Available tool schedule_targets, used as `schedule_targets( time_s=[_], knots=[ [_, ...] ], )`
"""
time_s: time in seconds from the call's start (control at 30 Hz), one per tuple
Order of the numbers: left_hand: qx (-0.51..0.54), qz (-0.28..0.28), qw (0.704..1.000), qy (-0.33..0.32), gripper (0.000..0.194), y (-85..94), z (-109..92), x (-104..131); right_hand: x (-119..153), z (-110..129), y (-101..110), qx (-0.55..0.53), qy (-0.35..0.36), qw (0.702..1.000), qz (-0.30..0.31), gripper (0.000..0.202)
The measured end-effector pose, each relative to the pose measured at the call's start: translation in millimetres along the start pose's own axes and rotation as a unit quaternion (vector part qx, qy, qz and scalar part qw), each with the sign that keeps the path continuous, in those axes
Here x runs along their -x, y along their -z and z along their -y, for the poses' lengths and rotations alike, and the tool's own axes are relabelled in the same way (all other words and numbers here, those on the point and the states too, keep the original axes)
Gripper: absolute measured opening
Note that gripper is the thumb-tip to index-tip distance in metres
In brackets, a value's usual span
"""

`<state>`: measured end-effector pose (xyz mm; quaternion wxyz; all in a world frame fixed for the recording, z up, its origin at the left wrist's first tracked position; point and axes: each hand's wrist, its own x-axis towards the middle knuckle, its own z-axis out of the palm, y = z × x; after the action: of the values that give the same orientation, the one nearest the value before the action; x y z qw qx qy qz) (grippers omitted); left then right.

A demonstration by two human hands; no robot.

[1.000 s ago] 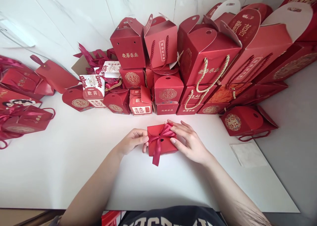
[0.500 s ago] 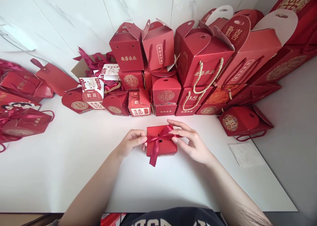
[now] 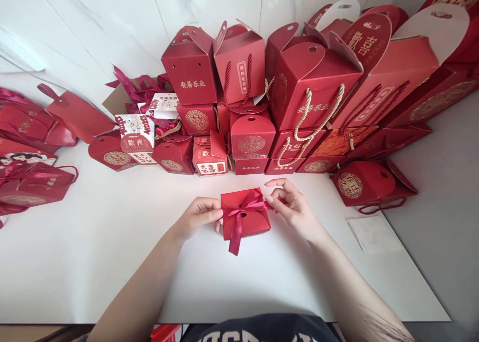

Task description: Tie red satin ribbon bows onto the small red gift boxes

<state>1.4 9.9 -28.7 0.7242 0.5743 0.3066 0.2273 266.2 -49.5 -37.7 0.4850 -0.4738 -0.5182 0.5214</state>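
A small red gift box [image 3: 250, 225] lies on the white table in front of me. A dark red satin ribbon [image 3: 235, 234] is tied across its top, with a loop at the upper right and one tail hanging over the near edge. My left hand [image 3: 200, 216] pinches the ribbon at the box's left side. On the right, my right hand [image 3: 294, 207] grips the ribbon's other side between thumb and fingers, just off the box. The box's underside is hidden.
Stacked red gift boxes [image 3: 252, 137] with rope handles stand along the back against the marbled wall. More red bags [image 3: 41, 182] are at the left. A box holding loose ribbons [image 3: 144, 95] sits behind. A white packet [image 3: 374, 234] and a red box [image 3: 370, 182] lie at the right.
My right hand's thumb and fingers have closed on the ribbon and shifted slightly right, drawing it straighter. My left hand has stayed at the box's left side. The view has shifted slightly.
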Motion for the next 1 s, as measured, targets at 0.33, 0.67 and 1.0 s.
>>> schedule_targets(
  time_s=[0.33,0.67,1.0],
  knots=[
    [-0.026,0.020,0.999,-0.001,0.036,0.3,-4.4,0.0,-1.3,-1.0,5.7,0.117,0.020,0.993,0.022,0.024],
    [-0.065,-0.023,0.997,-0.043,0.021,9.2,-3.5,4.9,-3.0,-10.5,5.2,0.308,-0.029,0.950,-0.043,0.021],
    [-0.365,-0.043,0.928,-0.063,0.132,-16.2,-11.9,13.2,-6.7,-14.1,5.0,0.307,-0.044,0.945,-0.104,0.023]
  ],
)
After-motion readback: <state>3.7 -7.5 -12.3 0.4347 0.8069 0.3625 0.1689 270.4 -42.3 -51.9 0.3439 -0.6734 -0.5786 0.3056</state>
